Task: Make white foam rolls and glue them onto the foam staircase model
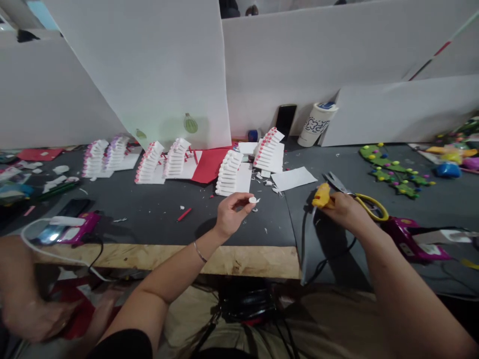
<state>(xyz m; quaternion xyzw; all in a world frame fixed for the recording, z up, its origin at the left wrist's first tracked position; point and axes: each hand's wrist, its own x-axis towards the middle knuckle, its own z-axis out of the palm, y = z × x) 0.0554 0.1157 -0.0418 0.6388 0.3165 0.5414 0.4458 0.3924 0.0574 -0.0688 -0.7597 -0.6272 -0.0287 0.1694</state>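
My left hand (pixel 232 215) is closed, pinching a small round white piece (pixel 253 200) between thumb and fingertips above the table. In my right hand (pixel 346 212) is a yellow glue gun (pixel 322 195), with a long pale stick or cord hanging down beside it. A pair of scissors (pixel 368 205) with yellow handles lies just beyond that hand. Past my left hand stands a fan-like row of white cotton-bud-like sticks (pixel 227 174) on white card. Behind it, a similar row (pixel 266 149) has red-coloured tips. A blank white card (pixel 294 178) lies to their right.
More stick rows (pixel 148 164) stand on cards to the left, near a red sheet (pixel 211 164). A white tumbler (pixel 317 124) and a phone (pixel 286 119) lean near the white partition. Purple power strips (pixel 415 239) sit right and left. Another person's hand (pixel 33 309) is at lower left.
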